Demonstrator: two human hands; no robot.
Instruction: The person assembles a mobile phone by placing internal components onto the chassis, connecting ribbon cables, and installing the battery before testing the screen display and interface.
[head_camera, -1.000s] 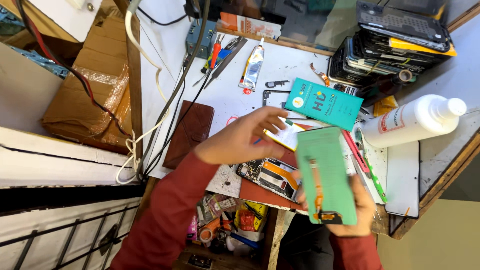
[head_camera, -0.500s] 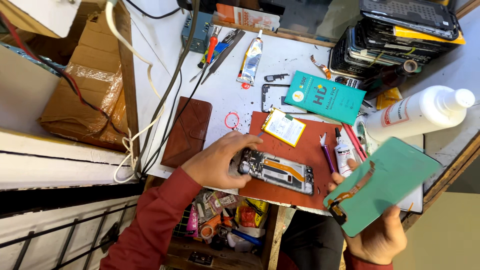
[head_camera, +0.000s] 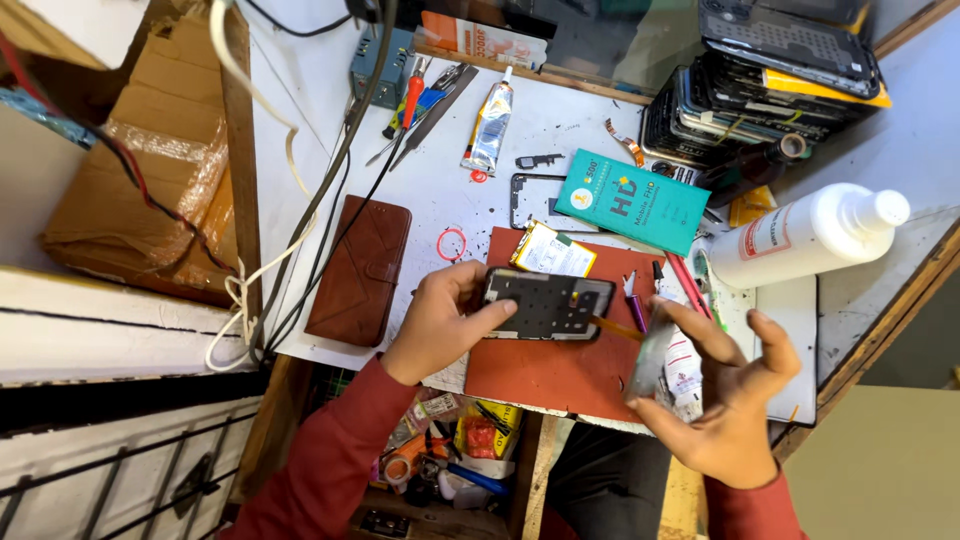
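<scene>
My left hand (head_camera: 445, 322) grips the left end of an opened phone body (head_camera: 550, 304), which lies dark side up on a red work mat (head_camera: 560, 375). My right hand (head_camera: 725, 400) is lifted just right of it and pinches a thin back cover (head_camera: 650, 365), seen edge-on and blurred. A thin orange flex strip (head_camera: 615, 328) runs from the phone toward the cover. A small white and yellow battery (head_camera: 555, 250) lies on the mat behind the phone.
A brown wallet case (head_camera: 360, 270) lies left of the mat, with a teal box (head_camera: 632, 205) and a white bottle (head_camera: 810, 235) to the right. Behind them are a glue tube (head_camera: 488, 130), hand tools (head_camera: 410, 100) and stacked phones (head_camera: 770, 80). Cables (head_camera: 320, 200) run past a cardboard box (head_camera: 140, 150).
The green cover in my right hand has turned from flat to edge-on and moved closer to the phone. My left hand now grips the phone's left end, and the phone shows a dark face.
</scene>
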